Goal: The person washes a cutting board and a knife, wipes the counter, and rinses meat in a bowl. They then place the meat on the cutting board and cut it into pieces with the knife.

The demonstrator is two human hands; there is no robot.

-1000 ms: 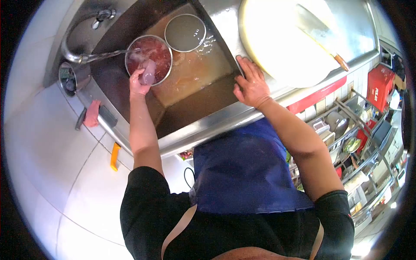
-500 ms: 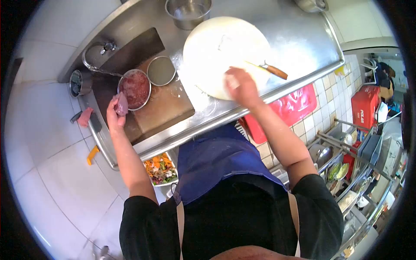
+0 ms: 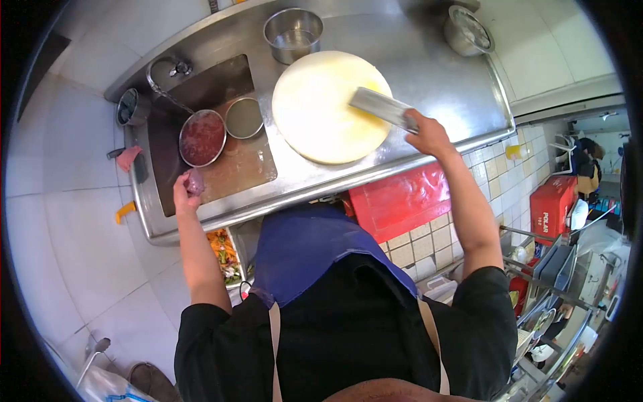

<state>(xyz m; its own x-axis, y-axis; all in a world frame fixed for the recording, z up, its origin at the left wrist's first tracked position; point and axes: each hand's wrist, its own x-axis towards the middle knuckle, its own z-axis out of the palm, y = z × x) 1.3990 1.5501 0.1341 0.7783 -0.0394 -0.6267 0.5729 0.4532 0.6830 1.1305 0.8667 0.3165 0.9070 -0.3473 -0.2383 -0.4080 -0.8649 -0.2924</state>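
My left hand (image 3: 184, 195) is closed on a pinkish piece of meat (image 3: 195, 182) at the front left of the sink. Just beyond it, a round metal bowl of reddish liquid (image 3: 202, 138) sits under the faucet (image 3: 159, 88), beside a second round pan (image 3: 244, 118). My right hand (image 3: 430, 135) grips the handle end of a wide metal blade (image 3: 383, 108), probably a cleaver. The blade reaches over the right part of a round, pale cutting board (image 3: 328, 110) on the steel counter.
An empty metal pot (image 3: 293, 37) stands behind the board, another (image 3: 467, 32) at the counter's back right. A red bin (image 3: 402, 201) is below the front edge, and a tray of chopped vegetables (image 3: 226, 258) lower left. Shelves and a person are at far right.
My right hand, blurred over the board before, now holds the metal blade to its right. The wooden-handled knife no longer shows on the board. My left hand still has the meat.
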